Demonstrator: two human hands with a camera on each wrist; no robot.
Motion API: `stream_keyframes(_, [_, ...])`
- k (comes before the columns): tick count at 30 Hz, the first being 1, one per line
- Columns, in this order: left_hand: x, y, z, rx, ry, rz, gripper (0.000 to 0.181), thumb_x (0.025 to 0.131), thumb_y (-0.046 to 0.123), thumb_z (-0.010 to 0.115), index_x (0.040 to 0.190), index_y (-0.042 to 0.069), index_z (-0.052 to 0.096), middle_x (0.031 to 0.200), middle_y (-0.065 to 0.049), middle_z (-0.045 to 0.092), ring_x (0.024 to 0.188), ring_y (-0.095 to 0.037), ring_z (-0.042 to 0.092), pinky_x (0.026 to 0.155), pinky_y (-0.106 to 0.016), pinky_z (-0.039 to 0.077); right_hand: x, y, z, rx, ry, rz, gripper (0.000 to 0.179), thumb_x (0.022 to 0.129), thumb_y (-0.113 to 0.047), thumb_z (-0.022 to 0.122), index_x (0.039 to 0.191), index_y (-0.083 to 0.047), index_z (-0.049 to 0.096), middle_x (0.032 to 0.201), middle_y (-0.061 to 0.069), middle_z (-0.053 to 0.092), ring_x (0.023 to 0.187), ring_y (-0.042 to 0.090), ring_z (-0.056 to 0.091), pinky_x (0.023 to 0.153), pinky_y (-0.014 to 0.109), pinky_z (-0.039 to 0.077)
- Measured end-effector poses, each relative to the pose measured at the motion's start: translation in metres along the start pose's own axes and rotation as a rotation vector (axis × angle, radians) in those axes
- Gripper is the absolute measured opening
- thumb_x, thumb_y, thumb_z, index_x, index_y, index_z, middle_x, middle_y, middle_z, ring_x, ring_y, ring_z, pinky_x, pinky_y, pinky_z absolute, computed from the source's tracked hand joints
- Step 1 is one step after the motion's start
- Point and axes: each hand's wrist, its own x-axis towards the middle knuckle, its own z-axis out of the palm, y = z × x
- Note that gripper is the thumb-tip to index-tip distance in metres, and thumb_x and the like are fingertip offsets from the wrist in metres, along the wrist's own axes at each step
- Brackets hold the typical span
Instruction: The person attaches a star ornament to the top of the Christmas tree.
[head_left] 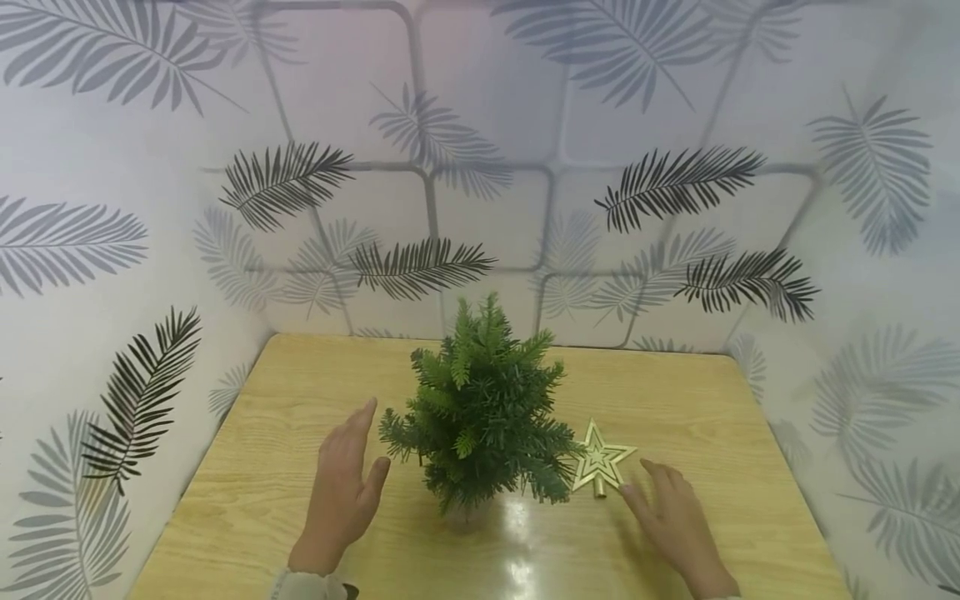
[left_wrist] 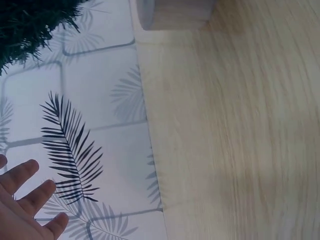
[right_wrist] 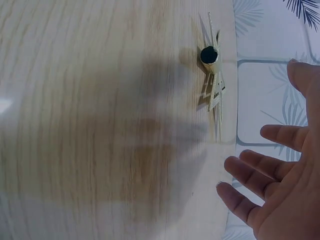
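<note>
A small green artificial Christmas tree (head_left: 491, 408) stands upright in the middle of the table; its pale base (left_wrist: 180, 14) shows at the top of the left wrist view. To the tree's right lies a gold star tree topper (head_left: 597, 460), whose hollow socket (right_wrist: 209, 55) faces the right wrist camera. My left hand (head_left: 345, 479) is held left of the tree, fingers extended and apart from the branches. Beside the star is my right hand (head_left: 675, 521), fingers loosely spread and holding nothing; in the head view its thumb is close to the star's lower right, and contact cannot be told.
The wooden table (head_left: 285, 417) carries the tree and the star. Behind and on both sides rise pale walls (head_left: 495, 217) with a grey and black leaf pattern. A glare spot lies in front of the tree.
</note>
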Motion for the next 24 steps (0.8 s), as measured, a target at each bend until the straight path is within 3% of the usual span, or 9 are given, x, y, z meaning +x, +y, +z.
stream_keyframes(7, [0.004,0.019,-0.002,-0.146,0.027,0.002,0.071,0.11,0.057,0.031,0.165,0.012,0.025,0.158,-0.013,0.045,0.142,-0.039,0.044,0.111,-0.065,0.032,0.0,-0.001,0.006,0.015,-0.052,0.072,0.067,0.107,-0.043,0.055,0.147,0.01,0.043,0.138,0.038,0.047,0.116,0.051,0.057,0.095,0.067,0.048])
stream_keyframes(11, [0.005,0.03,-0.003,-0.181,0.039,-0.006,0.073,0.109,0.059,0.028,0.165,0.013,0.023,0.159,-0.012,0.045,0.143,-0.036,0.043,0.118,-0.05,0.03,0.001,-0.001,0.011,0.03,-0.092,0.119,0.072,0.107,-0.047,0.054,0.148,0.01,0.041,0.137,0.038,0.045,0.108,0.045,0.062,0.092,0.064,0.052])
stream_keyframes(15, [0.008,0.039,-0.004,-0.216,0.05,0.001,0.073,0.109,0.058,0.029,0.166,0.013,0.023,0.16,-0.011,0.042,0.145,-0.036,0.04,0.122,-0.036,0.025,0.003,0.0,0.016,0.036,-0.118,0.147,0.074,0.106,-0.049,0.054,0.149,0.01,0.04,0.136,0.037,0.045,0.111,0.045,0.06,0.093,0.064,0.051])
stream_keyframes(21, [0.013,0.052,-0.002,-0.25,0.048,0.015,0.072,0.11,0.057,0.031,0.166,0.013,0.021,0.158,-0.009,0.046,0.145,-0.034,0.04,0.118,-0.049,0.032,0.002,0.001,0.019,0.04,-0.114,0.14,0.072,0.107,-0.047,0.053,0.149,0.01,0.04,0.136,0.037,0.045,0.114,0.047,0.058,0.093,0.065,0.051])
stream_keyframes(24, [0.016,0.056,-0.001,-0.258,0.066,0.03,0.074,0.109,0.059,0.03,0.166,0.012,0.021,0.155,-0.008,0.048,0.145,-0.034,0.041,0.119,-0.046,0.031,0.002,0.001,0.02,0.035,-0.107,0.136,0.071,0.107,-0.046,0.053,0.148,0.011,0.04,0.135,0.037,0.046,0.113,0.047,0.059,0.092,0.064,0.051])
